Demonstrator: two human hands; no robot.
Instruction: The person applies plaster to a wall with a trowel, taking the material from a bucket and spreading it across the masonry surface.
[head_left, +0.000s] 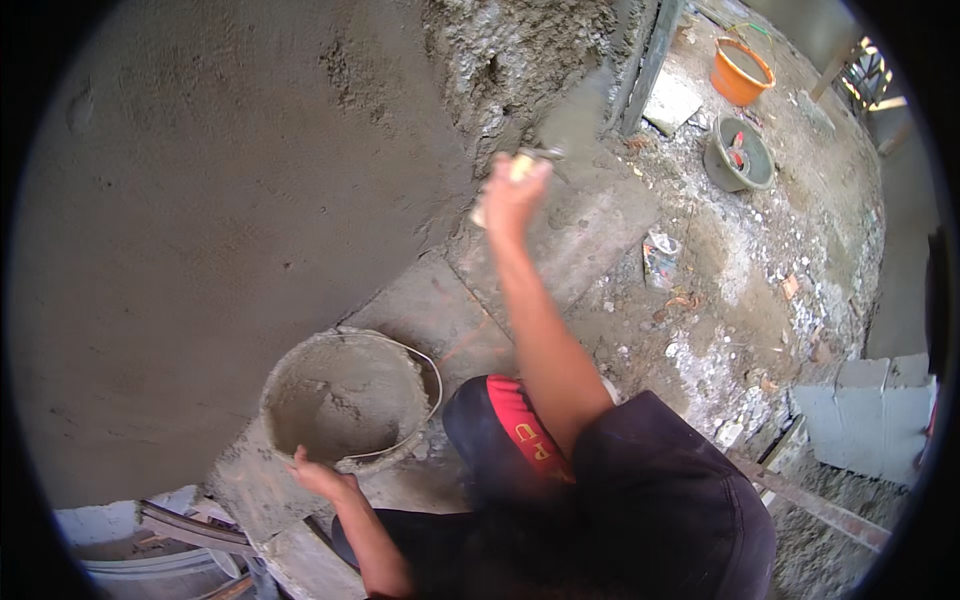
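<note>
My right hand (pixel 515 195) is stretched out to the foot of the wall, closed round the pale handle of a trowel (pixel 575 120). The trowel's blade is smeared by motion, next to the rough, unsmoothed mortar (pixel 510 70) in the corner. Close to my body stands a mortar-caked bucket (pixel 345 400) with a thin wire handle and some wet mortar inside. My left hand (pixel 322 478) grips its near rim; part of the fingers is hidden by the bucket's side. Smooth grey mortar covers the wall (pixel 220 220) on the left.
Boards (pixel 440 310) lie along the wall's foot under the bucket. To the far right stand an orange bucket (pixel 740 85) and a grey bucket (pixel 738 160) with a red-handled tool in it. A crumpled container (pixel 660 260) and rubble litter the ground. Metal strips (pixel 190 530) lie at lower left.
</note>
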